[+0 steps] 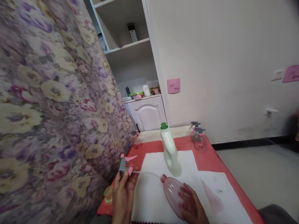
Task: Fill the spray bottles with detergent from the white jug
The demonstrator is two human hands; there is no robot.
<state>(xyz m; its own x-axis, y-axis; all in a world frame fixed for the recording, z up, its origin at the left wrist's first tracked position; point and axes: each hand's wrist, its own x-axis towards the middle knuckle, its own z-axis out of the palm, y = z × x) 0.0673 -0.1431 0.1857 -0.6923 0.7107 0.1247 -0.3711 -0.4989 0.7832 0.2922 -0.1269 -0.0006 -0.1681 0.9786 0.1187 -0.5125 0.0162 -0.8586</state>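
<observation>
My left hand (pixel 125 188) grips a grey and pink spray head (pixel 123 165), its thin clear dip tube (pixel 147 172) stretching right toward the mouth of a bottle. That clear pink spray bottle (pixel 174 193) lies tilted in my right hand (pixel 192 203), the fingers wrapped round its body and the open neck pointing up and left. Whether the tube's tip is inside the neck or just at it, I cannot tell. Behind both hands a pale green jug (pixel 171 152) with a handle and a green spout stands on the white cloth (pixel 149 199).
Spray bottles stand at the back right (pixel 201 142) and back left (pixel 137 141) of the red-covered table (pixel 189 141). A yellowish round thing (pixel 108 194) sits at the left edge. A floral curtain (pixel 58 109) hangs close on the left; a wall and shelves are behind.
</observation>
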